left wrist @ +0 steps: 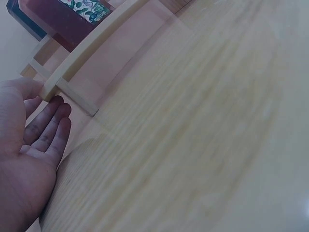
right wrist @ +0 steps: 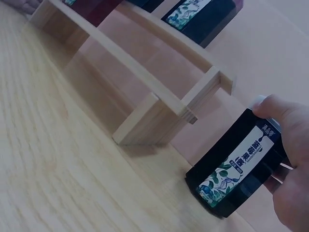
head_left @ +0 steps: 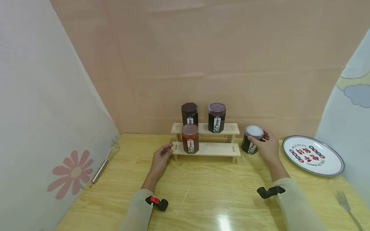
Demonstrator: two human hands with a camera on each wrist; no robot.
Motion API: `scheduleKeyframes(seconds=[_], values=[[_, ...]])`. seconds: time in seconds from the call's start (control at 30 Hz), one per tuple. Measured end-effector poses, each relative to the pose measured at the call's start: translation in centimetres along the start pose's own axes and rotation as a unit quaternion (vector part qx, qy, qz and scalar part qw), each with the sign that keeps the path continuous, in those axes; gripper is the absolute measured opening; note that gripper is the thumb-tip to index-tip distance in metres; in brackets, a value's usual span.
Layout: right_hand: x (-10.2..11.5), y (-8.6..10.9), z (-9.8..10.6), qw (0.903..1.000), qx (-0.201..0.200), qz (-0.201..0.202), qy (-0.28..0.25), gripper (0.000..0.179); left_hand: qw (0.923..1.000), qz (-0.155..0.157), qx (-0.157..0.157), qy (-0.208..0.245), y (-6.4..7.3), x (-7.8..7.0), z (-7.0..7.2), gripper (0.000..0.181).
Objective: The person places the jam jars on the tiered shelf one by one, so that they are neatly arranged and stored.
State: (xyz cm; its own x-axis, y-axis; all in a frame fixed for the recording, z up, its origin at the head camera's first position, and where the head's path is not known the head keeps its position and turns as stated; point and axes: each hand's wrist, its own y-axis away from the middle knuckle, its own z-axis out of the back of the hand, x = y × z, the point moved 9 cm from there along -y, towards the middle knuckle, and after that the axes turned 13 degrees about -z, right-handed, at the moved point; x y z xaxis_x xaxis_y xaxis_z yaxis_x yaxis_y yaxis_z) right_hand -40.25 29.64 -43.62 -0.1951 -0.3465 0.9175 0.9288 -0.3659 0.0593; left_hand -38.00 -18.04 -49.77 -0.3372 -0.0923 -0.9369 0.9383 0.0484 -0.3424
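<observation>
A two-tier wooden shelf point(head_left: 212, 149) stands against the back wall. My left hand point(head_left: 161, 159) is at the left end of its lower step, pinching the corner between thumb and fingers, as the left wrist view shows. Off the shelf's right end, my right hand point(head_left: 268, 148) grips a dark jar with a white lid point(right wrist: 236, 164) around its upper part. That jar is upright at the table; whether its base touches is hard to tell. On the lower step sits a reddish jar point(head_left: 190, 139). The upper step bears a dark-lidded jar point(head_left: 189, 110), partly hidden, and a purple-lidded jar point(head_left: 216, 118).
An oval plate point(head_left: 326, 160) with red lettering lies right of my right hand. Nearer on that side is a fork point(head_left: 344, 203). A whisk point(head_left: 104, 165) lies at the left beside the side wall. Both steps have bare wood right of their jars.
</observation>
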Motion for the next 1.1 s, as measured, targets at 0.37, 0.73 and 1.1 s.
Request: scheduleKeyframes(seconds=[0.37,0.73,1.1], values=[[1.3,1.4,1.3,0.9998,0.008,-0.004,-0.015,0.086,0.9999,-0.003,-0.007,-0.008,0.0,0.1,0.2,0.031],[3.2,3.9,1.2,0.9978,0.050,0.001,-0.045,0.084,0.9999,0.000,0.013,-0.011,0.1,0.1,-0.1,0.034],[5.1,6.1,-2.0,0.9942,0.077,0.048,-0.058,0.075,0.9997,0.003,0.014,-0.018,0.2,-0.2,-0.1,0.033]])
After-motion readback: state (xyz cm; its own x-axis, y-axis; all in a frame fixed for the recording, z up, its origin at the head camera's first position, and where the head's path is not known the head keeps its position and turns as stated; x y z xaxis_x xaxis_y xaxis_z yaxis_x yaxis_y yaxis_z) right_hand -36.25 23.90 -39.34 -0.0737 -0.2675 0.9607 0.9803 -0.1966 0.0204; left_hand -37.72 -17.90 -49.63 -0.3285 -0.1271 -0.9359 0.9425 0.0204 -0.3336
